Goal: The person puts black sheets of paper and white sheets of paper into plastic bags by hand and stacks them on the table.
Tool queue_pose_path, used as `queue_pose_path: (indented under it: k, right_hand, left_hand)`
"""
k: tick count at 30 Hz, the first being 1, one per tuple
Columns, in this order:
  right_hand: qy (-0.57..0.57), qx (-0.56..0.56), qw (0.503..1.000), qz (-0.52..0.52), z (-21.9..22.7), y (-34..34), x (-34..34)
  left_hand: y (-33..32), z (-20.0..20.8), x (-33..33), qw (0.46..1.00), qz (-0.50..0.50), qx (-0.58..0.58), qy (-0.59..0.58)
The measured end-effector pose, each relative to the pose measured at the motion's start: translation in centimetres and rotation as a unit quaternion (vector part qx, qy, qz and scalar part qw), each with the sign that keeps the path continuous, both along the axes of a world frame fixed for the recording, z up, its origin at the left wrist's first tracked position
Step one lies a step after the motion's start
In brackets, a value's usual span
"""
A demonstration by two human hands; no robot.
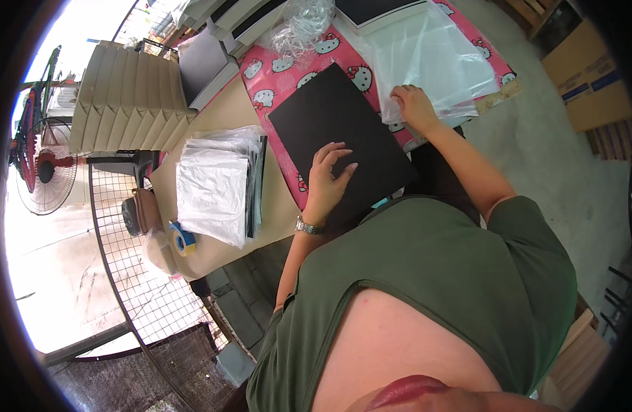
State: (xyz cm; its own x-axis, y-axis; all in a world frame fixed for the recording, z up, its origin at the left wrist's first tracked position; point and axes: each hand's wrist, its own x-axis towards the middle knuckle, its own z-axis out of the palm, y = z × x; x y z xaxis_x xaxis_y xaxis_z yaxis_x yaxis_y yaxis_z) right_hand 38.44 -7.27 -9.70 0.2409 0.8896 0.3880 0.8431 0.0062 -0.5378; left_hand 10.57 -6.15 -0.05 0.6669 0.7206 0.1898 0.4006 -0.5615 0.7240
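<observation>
Head view: a flat matte black board (340, 141), rectangular w/ crisp corners, is lying on a pink cartoon-cat tablecloth (275, 82), turned diagonally; its long axis is running from upper left down to lower right, near corner pointing back toward the person. The left hand (328, 175) is resting flat on the board's lower part, fingers spread & loosely bent, pressing rather than gripping, nothing enclosed in it; a metal wristwatch (308, 225) is sitting on that wrist. The right hand (413, 104) is reaching past the board's right edge & pinching the near edge of a clear plastic bag (432, 58), fingers curled onto the film. The bag is lying flat just beside the board, upper right, w/ a wooden ruler (498, 97) showing under its far side. Room to move: the board's left edge is sitting close to the tablecloth's edge, w/ bare tan table (223, 257) beyond; its lower right end is overhanging toward the person's green shirt. Left of the board, well apart, a stack of bagged dark sheets (220, 182) is sitting on the tan table, w/ a blue tape roll (183, 238) near its lower corner. Beyond, a fanned row of beige cardboard pieces (127, 96) & grey boxes (206, 65) are crowding the far side. A wire grid panel (134, 275) is bordering the table's left; a fan (45, 168) is standing at far left.
</observation>
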Motion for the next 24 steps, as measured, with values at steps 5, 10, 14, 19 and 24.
queue_pose_path:
  k: [5,10,14,19,24]
  right_hand:
    - [0.073,-0.007,0.997,0.0,3.7,-0.4,-4.3]
    - [-0.035,-0.082,0.984,-0.156,2.8,-1.0,-5.2]
    - [0.022,0.029,0.99,0.138,3.9,0.1,-7.6]
    - [0.166,-0.212,0.783,0.561,16.2,-2.5,-11.3]
    - [0.508,-0.224,0.776,0.299,16.0,1.5,-7.9]
  left_hand:
    - [1.2,-0.2,-0.8,0.999,0.041,0.012,-0.007]
    - [1.0,-0.1,-0.2,0.999,0.043,-0.01,-0.017]
    - [0.5,1.5,0.2,0.998,0.047,0.043,-0.03]
    - [0.7,3.3,-3.8,0.955,-0.105,-0.255,-0.107]
    - [0.6,3.3,-4.9,0.893,0.028,-0.418,-0.165]
